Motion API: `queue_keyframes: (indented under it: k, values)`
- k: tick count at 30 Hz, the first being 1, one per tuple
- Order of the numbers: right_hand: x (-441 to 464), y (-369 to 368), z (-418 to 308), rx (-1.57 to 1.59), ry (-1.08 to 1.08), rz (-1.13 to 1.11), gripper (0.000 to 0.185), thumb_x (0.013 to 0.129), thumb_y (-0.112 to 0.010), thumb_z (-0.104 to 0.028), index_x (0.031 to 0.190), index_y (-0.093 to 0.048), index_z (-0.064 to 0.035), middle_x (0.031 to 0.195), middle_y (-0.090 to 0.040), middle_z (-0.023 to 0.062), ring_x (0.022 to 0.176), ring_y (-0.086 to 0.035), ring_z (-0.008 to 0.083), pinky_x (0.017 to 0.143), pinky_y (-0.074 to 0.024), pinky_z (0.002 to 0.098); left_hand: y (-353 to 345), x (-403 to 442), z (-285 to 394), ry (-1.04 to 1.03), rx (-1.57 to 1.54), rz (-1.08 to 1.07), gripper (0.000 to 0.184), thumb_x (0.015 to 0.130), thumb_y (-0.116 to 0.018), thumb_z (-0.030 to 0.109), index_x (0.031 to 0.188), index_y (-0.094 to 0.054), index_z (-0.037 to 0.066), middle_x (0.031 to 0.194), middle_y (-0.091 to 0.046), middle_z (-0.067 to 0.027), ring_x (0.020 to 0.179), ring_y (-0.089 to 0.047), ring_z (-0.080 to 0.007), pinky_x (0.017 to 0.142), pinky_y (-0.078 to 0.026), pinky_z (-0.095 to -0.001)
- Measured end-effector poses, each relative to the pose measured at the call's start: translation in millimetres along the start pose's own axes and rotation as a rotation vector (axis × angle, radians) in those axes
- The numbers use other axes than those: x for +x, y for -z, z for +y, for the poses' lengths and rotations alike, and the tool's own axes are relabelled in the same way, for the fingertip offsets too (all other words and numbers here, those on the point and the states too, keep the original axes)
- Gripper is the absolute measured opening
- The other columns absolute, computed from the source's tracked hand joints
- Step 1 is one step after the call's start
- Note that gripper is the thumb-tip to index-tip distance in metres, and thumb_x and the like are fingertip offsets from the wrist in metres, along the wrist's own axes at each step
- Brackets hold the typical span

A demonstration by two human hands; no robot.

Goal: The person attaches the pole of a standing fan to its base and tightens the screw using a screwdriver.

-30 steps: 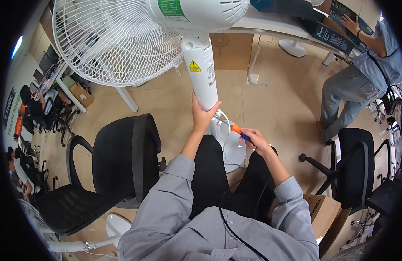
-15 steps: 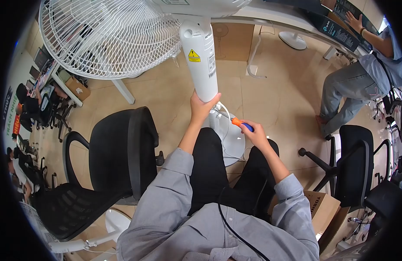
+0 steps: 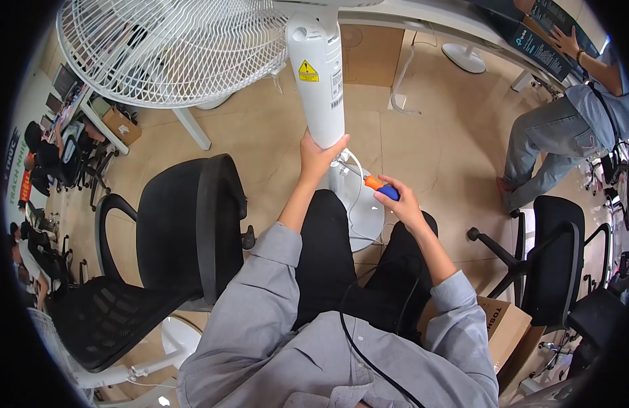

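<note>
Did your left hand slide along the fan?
No. The left hand still holds the bottom of the white fan neck, about as far below the yellow sticker as before.

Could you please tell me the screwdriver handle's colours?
The handle is orange and blue, clearest in the head view.

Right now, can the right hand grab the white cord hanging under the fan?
Probably yes: the right hand is close to the white cord, with only the screwdriver it holds seeming to be in between. But it's busy gripping that, so it may have to let go first.
</note>
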State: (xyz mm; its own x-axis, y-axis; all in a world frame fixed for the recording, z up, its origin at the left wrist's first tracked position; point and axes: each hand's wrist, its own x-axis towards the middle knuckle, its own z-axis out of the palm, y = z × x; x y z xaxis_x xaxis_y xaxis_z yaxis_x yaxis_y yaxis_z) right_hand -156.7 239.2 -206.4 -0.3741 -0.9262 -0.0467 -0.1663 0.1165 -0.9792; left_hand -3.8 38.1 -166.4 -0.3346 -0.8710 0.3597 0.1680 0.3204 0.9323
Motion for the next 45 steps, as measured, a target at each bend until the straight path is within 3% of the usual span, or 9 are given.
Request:
queue_keyframes:
  k: [5,17,20,23,29,32,35,39,45]
  values:
    - [1.1,13.9,0.6,0.515,-0.395,-0.21,0.045,0.098,-0.068,-0.024,0.136,-0.061,-0.0027,0.098,-0.066,0.0013,0.071,-0.053,0.0071,0.065,-0.0473,0.0219,-0.9,-0.2,8.5,-0.018,-0.013,0.003,0.033,0.08,-0.084,0.012,0.104,-0.064,-0.001,0.093,-0.071,-0.0068,0.081,-0.066,-0.0123,0.072,-0.053,-0.0285]
    - [10.2,4.0,12.4,0.764,-0.541,-0.261,0.042,0.097,-0.067,-0.028,0.128,-0.061,-0.0015,0.08,-0.065,0.0031,0.048,-0.038,0.0017,0.038,-0.0257,0.0191,0.5,-0.7,9.2,0.018,-0.002,-0.004,0.048,0.077,-0.087,0.016,0.113,-0.063,-0.003,0.1,-0.073,-0.0107,0.089,-0.069,-0.0167,0.079,-0.055,-0.0314]
    - [10.5,4.9,-4.6,0.452,-0.39,-0.204,0.037,0.094,-0.069,-0.026,0.125,-0.065,-0.0043,0.074,-0.065,0.0033,0.047,-0.046,0.0074,0.039,-0.0338,0.0241,0.3,-0.5,5.9,0.017,-0.006,-0.01,0.043,0.078,-0.086,0.015,0.11,-0.063,-0.002,0.098,-0.072,-0.0094,0.087,-0.069,-0.0153,0.078,-0.055,-0.0306]
    - [13.0,-3.5,12.2,-0.747,0.739,0.211,0.035,0.09,-0.072,-0.023,0.122,-0.069,-0.0078,0.076,-0.064,0.0056,0.051,-0.057,0.0183,0.045,-0.044,0.032,1.0,1.9,-1.9,-0.008,0.003,-0.005,0.039,0.079,-0.085,0.015,0.107,-0.064,-0.001,0.096,-0.072,-0.0079,0.084,-0.068,-0.0139,0.076,-0.054,-0.0298]
    - [-2.6,-10.9,-4.4,-0.853,0.534,0.167,0.039,0.087,-0.073,-0.02,0.124,-0.069,-0.0097,0.087,-0.067,0.0101,0.061,-0.063,0.0265,0.058,-0.051,0.0363,0.9,3.2,-1.8,-0.005,0.002,0.004,0.047,0.076,-0.087,0.018,0.111,-0.063,-0.003,0.098,-0.073,-0.0108,0.087,-0.07,-0.0172,0.078,-0.056,-0.0321]
    - [5.3,-1.8,11.4,-0.423,0.471,0.024,0.037,0.089,-0.073,-0.02,0.125,-0.069,-0.0096,0.09,-0.069,0.008,0.062,-0.061,0.0198,0.058,-0.0491,0.0319,1.7,2.0,0.2,0.016,-0.01,-0.005,0.048,0.076,-0.087,0.018,0.111,-0.063,-0.003,0.098,-0.073,-0.0109,0.087,-0.07,-0.0173,0.078,-0.056,-0.032]
    - [0.6,5.4,-2.0,0.144,-0.034,-0.146,0.036,0.093,-0.071,-0.021,0.125,-0.067,-0.0059,0.09,-0.068,0.0046,0.064,-0.057,0.0118,0.056,-0.045,0.0264,0.5,1.8,0.2,0.014,-0.008,-0.006,0.048,0.076,-0.087,0.018,0.112,-0.063,-0.003,0.099,-0.073,-0.011,0.088,-0.07,-0.0171,0.079,-0.056,-0.0317]
    - [6.9,12.3,-13.8,0.588,-0.351,-0.092,0.032,0.096,-0.067,-0.021,0.119,-0.065,0.001,0.089,-0.067,0.0031,0.055,-0.047,0.0033,0.047,-0.0363,0.0195,2.2,3.2,-2.0,0.006,-0.004,-0.006,0.047,0.076,-0.087,0.017,0.112,-0.063,-0.002,0.099,-0.073,-0.0107,0.088,-0.07,-0.0169,0.079,-0.056,-0.0312]
    - [4.5,13.1,-14.2,0.582,-0.437,-0.217,0.03,0.095,-0.068,-0.021,0.117,-0.065,0.0004,0.082,-0.065,0.0021,0.047,-0.037,-0.0008,0.039,-0.0232,0.0172,-0.8,-0.5,8.8,-0.013,-0.027,-0.003,0.034,0.081,-0.084,0.013,0.105,-0.064,0.0,0.096,-0.07,-0.0058,0.085,-0.066,-0.0118,0.076,-0.053,-0.0278]
